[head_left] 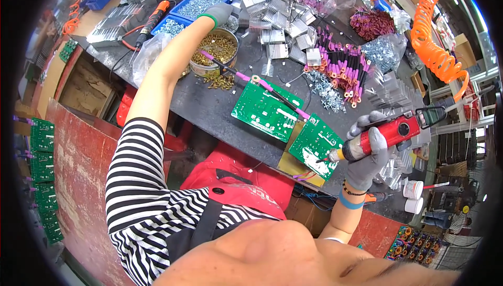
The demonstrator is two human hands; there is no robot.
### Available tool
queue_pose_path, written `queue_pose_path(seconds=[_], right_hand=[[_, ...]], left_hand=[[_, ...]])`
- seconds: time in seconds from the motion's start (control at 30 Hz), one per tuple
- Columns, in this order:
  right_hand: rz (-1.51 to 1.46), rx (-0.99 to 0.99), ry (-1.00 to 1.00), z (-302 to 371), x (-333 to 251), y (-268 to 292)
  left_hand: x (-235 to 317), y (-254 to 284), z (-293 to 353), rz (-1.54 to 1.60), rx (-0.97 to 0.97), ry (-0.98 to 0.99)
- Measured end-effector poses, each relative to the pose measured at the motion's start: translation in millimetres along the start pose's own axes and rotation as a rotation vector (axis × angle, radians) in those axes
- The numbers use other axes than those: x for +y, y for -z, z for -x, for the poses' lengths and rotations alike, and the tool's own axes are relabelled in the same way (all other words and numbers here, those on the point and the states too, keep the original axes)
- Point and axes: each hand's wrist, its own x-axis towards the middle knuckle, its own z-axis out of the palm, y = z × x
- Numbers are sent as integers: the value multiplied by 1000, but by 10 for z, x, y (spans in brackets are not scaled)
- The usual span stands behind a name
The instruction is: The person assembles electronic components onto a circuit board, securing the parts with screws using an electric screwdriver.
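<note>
My right hand [369,157], in a grey glove, is wrapped round a red power screwdriver [385,136]. The tool's tip points down at the white-smeared part of a green circuit board [309,147] at the bench's front edge. A second green circuit board [267,109] lies beside it on the left, with a black cable with pink ends [277,96] across it. My left hand [217,12], also gloved, is stretched far out to a blue bin of silver screws [196,4]; its fingers are hidden from view. Below that wrist stands a round tin of brass-coloured screws [217,50].
Silver heat sinks [277,37] are heaped at the back centre. Right of them lie a bundle of black-and-pink cables [343,71] and loose silver fasteners [325,91]. An orange coiled hose [432,45] hangs at the right. An orange-handled tool [152,24] rests at the left; white tubs [414,189] stand lower right.
</note>
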Motion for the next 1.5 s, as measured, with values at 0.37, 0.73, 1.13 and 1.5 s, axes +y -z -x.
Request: queue_pose_path(seconds=[0.37, 0.73, 1.13, 1.5], right_hand=[[-99, -20, -17, -144, 32, -30], [-226, -174, -76, -134, 4, -350], [-288, 41, -136, 78, -131, -552], [-215, 45, -142, 163, -139, -520]], left_hand=[[-89, 155, 613, 1273, 145, 36], [1143, 160, 2365, 2112, -202, -80], [1862, -253, 3107, 2190, -595, -91], [2049, -441, 3303, 2405, -768, -171]])
